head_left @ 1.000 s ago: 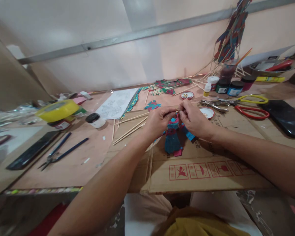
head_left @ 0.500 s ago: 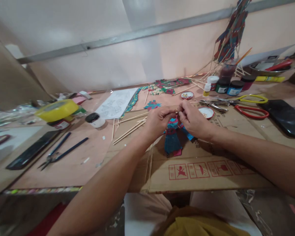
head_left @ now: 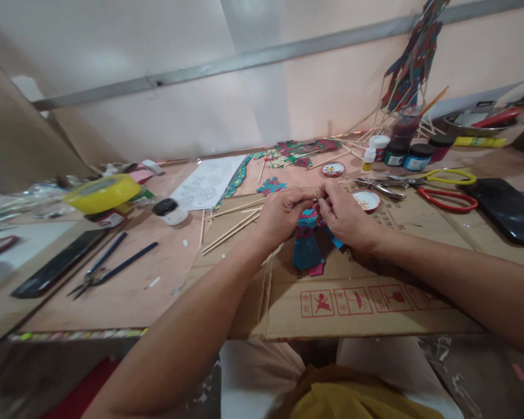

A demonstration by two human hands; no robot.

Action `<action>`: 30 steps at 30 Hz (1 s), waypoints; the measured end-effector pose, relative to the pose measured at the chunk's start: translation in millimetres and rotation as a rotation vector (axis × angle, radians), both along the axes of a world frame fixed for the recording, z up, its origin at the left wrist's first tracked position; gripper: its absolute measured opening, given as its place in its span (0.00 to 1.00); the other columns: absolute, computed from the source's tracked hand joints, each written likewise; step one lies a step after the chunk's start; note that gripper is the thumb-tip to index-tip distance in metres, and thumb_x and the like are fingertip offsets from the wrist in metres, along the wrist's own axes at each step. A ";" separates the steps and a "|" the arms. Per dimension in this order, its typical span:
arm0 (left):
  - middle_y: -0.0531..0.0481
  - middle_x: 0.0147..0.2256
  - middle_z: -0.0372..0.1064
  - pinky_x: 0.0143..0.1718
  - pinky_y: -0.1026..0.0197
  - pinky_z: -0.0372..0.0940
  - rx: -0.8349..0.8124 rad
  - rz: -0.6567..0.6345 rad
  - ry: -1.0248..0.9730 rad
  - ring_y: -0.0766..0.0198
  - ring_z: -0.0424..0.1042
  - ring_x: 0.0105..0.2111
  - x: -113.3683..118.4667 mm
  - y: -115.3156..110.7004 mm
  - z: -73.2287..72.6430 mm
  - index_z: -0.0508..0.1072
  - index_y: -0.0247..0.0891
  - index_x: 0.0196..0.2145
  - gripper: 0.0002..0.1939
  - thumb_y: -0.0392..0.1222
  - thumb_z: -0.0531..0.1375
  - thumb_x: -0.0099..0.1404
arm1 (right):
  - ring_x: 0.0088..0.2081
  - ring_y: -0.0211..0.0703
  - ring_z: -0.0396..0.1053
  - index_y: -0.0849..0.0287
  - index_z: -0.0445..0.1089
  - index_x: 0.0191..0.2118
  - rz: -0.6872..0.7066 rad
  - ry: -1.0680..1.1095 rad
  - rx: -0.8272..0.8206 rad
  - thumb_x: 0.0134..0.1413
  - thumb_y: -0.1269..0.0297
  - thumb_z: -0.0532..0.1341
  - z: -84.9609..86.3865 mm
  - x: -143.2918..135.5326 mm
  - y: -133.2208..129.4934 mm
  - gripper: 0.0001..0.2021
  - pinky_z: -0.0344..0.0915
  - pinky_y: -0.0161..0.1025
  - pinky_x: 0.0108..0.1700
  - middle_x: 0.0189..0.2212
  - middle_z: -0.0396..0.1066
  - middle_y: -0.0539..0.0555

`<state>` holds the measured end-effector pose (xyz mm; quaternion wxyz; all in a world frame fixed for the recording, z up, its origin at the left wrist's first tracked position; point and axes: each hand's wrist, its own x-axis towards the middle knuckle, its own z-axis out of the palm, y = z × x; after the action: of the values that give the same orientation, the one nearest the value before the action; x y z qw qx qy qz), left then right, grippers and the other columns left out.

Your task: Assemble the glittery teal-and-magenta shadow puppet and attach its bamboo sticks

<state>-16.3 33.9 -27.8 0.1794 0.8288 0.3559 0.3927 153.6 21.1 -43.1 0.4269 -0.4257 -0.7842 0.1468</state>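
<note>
Both hands meet fingertip to fingertip over the flattened cardboard. My left hand is closed in a pinch, and what lies between its fingers is too small to make out. Beside it my right hand pinches too, its fingertips nearly touching the left ones. A blue and pink cut-out figure hangs or lies just below the fingers, its upper part partly hidden by them. To the right of my right hand is a white lid with small beads; a smaller lid sits behind.
Thin sticks lie left of my hands, with a drawing sheet behind. Farther left are pliers and yellow tape. Paint jars, red-handled scissors and a black phone are at the right.
Both hands keep almost the same pinched pose, with only slight finger movement. The view has shifted very slightly.
</note>
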 end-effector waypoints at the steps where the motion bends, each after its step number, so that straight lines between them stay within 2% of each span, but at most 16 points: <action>1: 0.51 0.34 0.78 0.42 0.60 0.68 0.005 0.005 -0.003 0.64 0.75 0.35 0.1 0.2 -0.4 0.80 0.44 0.39 0.10 0.35 0.59 0.65 | 0.27 0.41 0.54 0.54 0.52 0.33 -0.007 0.000 0.006 0.56 0.72 0.50 -0.5 -0.2 0.4 0.06 0.52 0.40 0.30 0.27 0.57 0.50; 13: 0.49 0.38 0.79 0.44 0.60 0.67 0.112 0.055 0.014 0.62 0.75 0.40 2.8 -4.1 -3.0 0.80 0.42 0.39 0.11 0.36 0.57 0.67 | 0.28 0.43 0.59 0.53 0.50 0.33 0.028 0.115 -0.072 0.56 0.72 0.50 -1.6 -4.3 -1.5 0.07 0.55 0.40 0.29 0.26 0.59 0.50; 22: 0.47 0.36 0.77 0.43 0.61 0.66 0.100 0.003 0.136 0.62 0.74 0.39 1.5 1.3 -0.4 0.78 0.39 0.40 0.11 0.36 0.55 0.68 | 0.26 0.40 0.55 0.54 0.51 0.33 0.003 0.054 -0.011 0.56 0.72 0.50 -1.2 0.1 2.4 0.06 0.52 0.39 0.29 0.27 0.57 0.49; 30: 0.47 0.34 0.77 0.40 0.62 0.67 0.166 0.010 0.083 0.62 0.75 0.36 1.4 1.7 -8.2 0.79 0.39 0.38 0.10 0.34 0.56 0.67 | 0.28 0.41 0.55 0.54 0.51 0.33 -0.013 0.049 -0.007 0.57 0.71 0.50 -1.1 -1.9 0.1 0.05 0.53 0.40 0.30 0.27 0.57 0.49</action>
<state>-14.9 35.6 -36.1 0.0934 0.8545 0.3334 0.3872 151.7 21.2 -44.3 0.4457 -0.4286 -0.7701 0.1571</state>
